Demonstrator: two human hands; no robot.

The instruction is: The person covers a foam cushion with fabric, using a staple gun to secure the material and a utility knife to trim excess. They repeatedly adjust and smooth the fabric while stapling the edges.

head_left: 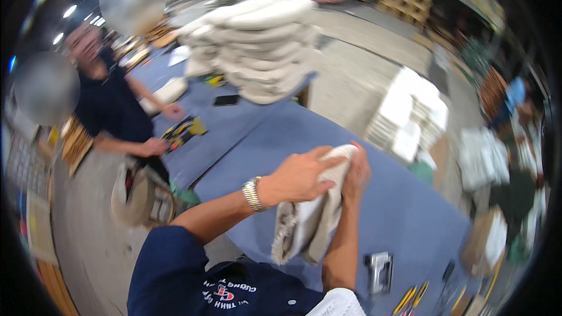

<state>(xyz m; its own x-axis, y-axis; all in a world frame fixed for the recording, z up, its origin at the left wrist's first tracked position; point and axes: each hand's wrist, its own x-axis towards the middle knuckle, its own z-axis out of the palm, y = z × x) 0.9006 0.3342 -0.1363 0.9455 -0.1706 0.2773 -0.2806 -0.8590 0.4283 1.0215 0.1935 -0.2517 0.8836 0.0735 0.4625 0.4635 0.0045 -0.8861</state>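
Over the near part of the blue-topped table, I hold a beige fabric-covered pad (328, 210) on its edge. White padding or lining shows between its folds, and one lower edge of the cloth is frayed. My left hand (298, 178), with a metal watch on the wrist, presses across the upper side, fingers bent onto the fabric. Around the opposite side of the pad's top end is my right hand (357, 175), slightly blurred. A silver staple gun (380, 272) lies to the right of my right forearm, with yellow-and-black handled hand tools (411, 299) close by.
A tall stack of beige cushions (263, 47) stands on the table's (404, 199) far side, near a dark phone (226, 100). At left a co-worker (117, 99) holds a yellow-and-black tool (184, 133). White stacked pieces (410, 111) sit beyond the right edge.
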